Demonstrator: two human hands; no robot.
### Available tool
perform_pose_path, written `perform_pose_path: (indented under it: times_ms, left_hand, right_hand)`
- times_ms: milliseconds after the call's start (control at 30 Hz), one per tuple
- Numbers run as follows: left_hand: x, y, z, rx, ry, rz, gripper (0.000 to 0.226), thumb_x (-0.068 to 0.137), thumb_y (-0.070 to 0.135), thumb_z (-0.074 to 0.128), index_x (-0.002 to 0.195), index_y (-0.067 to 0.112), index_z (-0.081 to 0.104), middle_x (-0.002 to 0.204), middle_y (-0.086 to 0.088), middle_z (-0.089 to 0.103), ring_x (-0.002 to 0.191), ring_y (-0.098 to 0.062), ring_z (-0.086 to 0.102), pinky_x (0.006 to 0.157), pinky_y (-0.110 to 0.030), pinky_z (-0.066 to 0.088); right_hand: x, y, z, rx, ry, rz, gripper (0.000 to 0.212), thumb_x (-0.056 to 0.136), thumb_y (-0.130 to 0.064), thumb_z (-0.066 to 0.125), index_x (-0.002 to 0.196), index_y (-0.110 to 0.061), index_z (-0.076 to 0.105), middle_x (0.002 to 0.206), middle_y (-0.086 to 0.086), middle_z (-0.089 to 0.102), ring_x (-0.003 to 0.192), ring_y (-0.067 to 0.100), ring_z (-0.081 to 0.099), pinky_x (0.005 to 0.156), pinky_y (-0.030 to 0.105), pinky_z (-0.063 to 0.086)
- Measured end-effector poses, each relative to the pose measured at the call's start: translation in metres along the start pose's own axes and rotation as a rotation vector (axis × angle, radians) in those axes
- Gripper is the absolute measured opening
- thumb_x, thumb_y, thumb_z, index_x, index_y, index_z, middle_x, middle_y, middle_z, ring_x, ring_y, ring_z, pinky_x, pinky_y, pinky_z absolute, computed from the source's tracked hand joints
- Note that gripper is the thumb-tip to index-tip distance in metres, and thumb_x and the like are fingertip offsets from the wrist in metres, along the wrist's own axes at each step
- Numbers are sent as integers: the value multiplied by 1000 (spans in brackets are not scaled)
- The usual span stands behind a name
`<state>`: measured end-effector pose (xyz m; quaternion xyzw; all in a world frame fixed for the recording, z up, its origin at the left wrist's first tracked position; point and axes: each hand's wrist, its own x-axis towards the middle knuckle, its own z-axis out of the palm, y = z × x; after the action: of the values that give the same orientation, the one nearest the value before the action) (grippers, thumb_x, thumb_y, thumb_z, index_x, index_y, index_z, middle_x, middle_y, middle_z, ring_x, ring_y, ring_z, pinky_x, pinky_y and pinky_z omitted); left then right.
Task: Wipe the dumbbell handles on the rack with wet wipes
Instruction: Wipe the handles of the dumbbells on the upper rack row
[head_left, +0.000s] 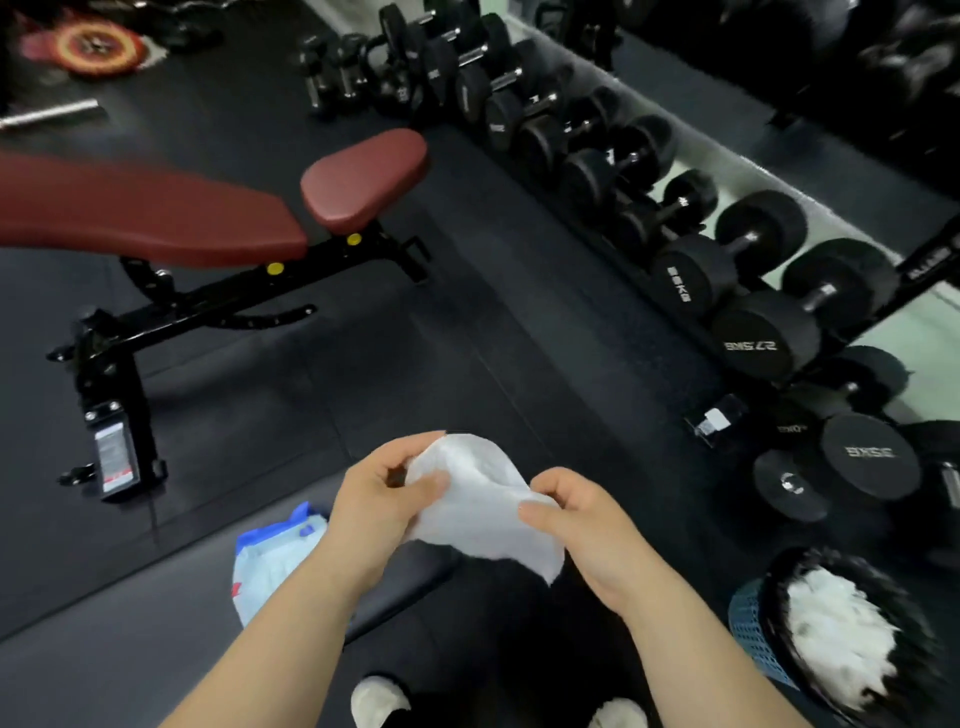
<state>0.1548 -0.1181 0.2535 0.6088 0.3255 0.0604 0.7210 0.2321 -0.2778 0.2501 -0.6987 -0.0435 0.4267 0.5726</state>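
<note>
A white wet wipe (483, 506) is stretched between both hands at the lower middle. My left hand (376, 501) pinches its left edge with thumb and fingers. My right hand (576, 514) pinches its right edge. A blue and white wipes pack (270, 558) lies on a dark bench pad (130, 649) under my left forearm. The dumbbell rack (597, 208) runs along the right, from far to near, with several black dumbbells such as one (727, 260) with a metal handle. Both hands are well short of the rack.
A red padded adjustable bench (208, 208) on a black frame stands at the left. A blue mesh bin (831, 634) lined with a black bag and holding white used wipes sits at the lower right. Black rubber floor (441, 338) lies between bench and rack.
</note>
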Motion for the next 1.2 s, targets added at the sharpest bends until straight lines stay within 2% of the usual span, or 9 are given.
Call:
perform_pose_path:
  times_ms: [167,300,433,567,700,867,1033,1133,1200]
  left_hand:
    - [-14,7,104,-114,31,87,42,81,-10,56,94,29,65,74,7,59,66,-10,55,52,-14,46]
    - [-29,13,182,-182,-91,58,43,84,-9,51,90,32,63,80,13,72,74,-6,67,53,-16,51]
    - [-36,17,237,-237,-196,27,41,84,-5,51,95,33,62,88,13,73,76,-4,69,56,-17,54]
    - [-30,1,277,-173,-216,-185,27,89,9,50,114,21,55,89,2,67,71,-9,65,53,-19,54]
    - [-23,-21,306,-75,-362,-506,30,90,28,49,111,6,53,76,-5,72,67,-16,68,71,-33,51]
    - [3,-21,349,-134,-570,-466,39,79,13,64,115,24,52,91,0,68,92,-18,62,92,-34,44]
    - [43,-9,382,-97,-642,-435,59,83,-8,55,126,30,40,98,-3,64,70,-14,67,58,-27,56]
    - [83,5,407,115,-548,-318,65,84,-10,51,136,25,35,102,-1,61,62,-8,57,54,-22,49]
    - [121,35,423,67,-531,-163,69,78,-14,56,135,21,37,90,-1,68,54,-6,58,49,-18,48]
  right_hand:
    - [-50,7,-110,382,76,-25,21,83,5,49,90,-13,58,79,-1,59,74,14,56,69,27,44]
    - [-77,24,-175,629,-18,191,32,89,-15,48,118,-2,53,87,7,65,76,19,60,64,28,51]
    - [-94,41,-208,517,-161,238,16,76,-21,65,86,-8,66,68,2,62,62,15,54,55,24,42]
    - [-101,43,-248,677,12,72,8,85,0,50,84,-7,54,78,6,65,71,17,62,66,28,50]
    - [-104,39,-286,640,107,49,13,89,0,45,90,-8,56,73,6,65,66,17,62,61,28,50]
    - [-100,35,-333,664,125,-44,29,89,-1,43,104,-18,61,90,4,72,79,16,68,63,28,54]
    - [-78,33,-376,613,254,16,43,85,5,47,118,-23,54,106,10,65,81,20,65,58,26,51]
    - [-46,17,-394,539,326,96,50,82,9,48,124,-19,50,98,13,64,72,20,62,53,23,51]
    - [-19,-8,-408,550,359,-47,60,71,11,55,123,-18,50,97,9,64,73,17,65,57,23,52]
